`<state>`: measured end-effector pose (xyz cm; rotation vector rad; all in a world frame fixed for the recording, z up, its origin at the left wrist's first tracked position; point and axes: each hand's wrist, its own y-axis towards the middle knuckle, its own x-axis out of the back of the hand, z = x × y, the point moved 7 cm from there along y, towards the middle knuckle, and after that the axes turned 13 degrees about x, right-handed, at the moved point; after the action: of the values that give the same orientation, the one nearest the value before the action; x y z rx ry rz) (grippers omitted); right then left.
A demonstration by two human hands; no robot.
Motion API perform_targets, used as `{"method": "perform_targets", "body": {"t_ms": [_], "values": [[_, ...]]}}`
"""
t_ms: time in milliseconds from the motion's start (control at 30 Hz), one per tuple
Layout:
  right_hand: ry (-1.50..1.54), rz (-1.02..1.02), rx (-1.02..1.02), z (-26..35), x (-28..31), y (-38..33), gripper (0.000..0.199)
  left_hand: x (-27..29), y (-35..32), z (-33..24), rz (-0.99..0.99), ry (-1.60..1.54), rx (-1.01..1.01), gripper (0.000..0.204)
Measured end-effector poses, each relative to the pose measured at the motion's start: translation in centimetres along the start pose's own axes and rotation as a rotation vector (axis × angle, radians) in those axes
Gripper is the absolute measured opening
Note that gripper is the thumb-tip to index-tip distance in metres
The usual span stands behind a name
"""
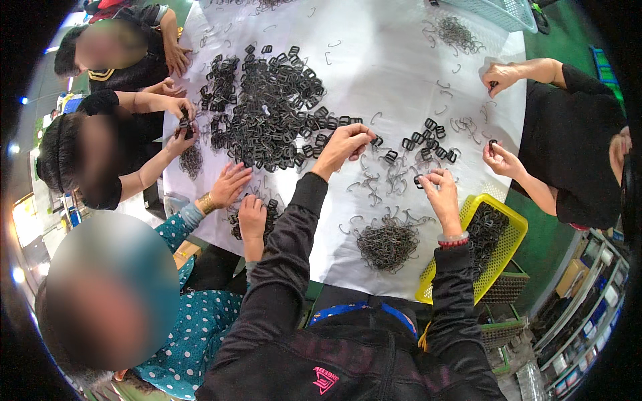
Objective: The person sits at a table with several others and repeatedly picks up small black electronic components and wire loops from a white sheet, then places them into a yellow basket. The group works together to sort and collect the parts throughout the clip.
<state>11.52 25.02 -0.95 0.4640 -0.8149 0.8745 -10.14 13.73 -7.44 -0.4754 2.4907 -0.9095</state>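
Observation:
Over the white-covered table [388,40], my left hand [344,146] is closed in a pinch on a small black buckle [376,141]. To its right, my right hand [441,195], with a red bracelet at the wrist, pinches another black buckle [418,181] between thumb and fingers. Loose black buckles [431,138] lie just beyond the hands. Bent wire hooks [382,179] are scattered between them, and a denser heap of wire hooks [388,244] sits nearer to me. A large pile of black buckles [271,110] spreads out left of my left hand.
A yellow basket [517,237] of black buckles stands at the right table edge, by my right forearm. A light blue basket [521,17] is at the far right, near more hooks [458,35]. Co-workers' hands [231,186] work along the left; another person's hands [505,160] are across right.

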Motion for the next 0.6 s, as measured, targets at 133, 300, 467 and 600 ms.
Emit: {"method": "perform_targets", "body": {"t_ms": [133, 300, 467, 600], "values": [[0.958, -0.092, -0.333, 0.2, 1.8, -2.3, 0.019, -1.7, 1.5, -2.3, -0.384, 1.022, -0.447, 0.018], [1.614, -0.271, -0.459, -1.2, 2.2, -2.5, 0.017, -2.1, 1.1, -1.9, -0.361, 1.132, -0.322, 0.022], [0.802, -0.116, -0.518, -6.4, -0.4, -0.6, 0.021, -1.2, -0.7, -0.9, -0.307, 0.957, -0.066, 0.025], [-0.069, -0.092, -0.149, -5.5, -2.1, 3.1, 0.031, -1.4, -1.8, -0.6, -0.256, 0.918, -0.058, 0.023]]}}
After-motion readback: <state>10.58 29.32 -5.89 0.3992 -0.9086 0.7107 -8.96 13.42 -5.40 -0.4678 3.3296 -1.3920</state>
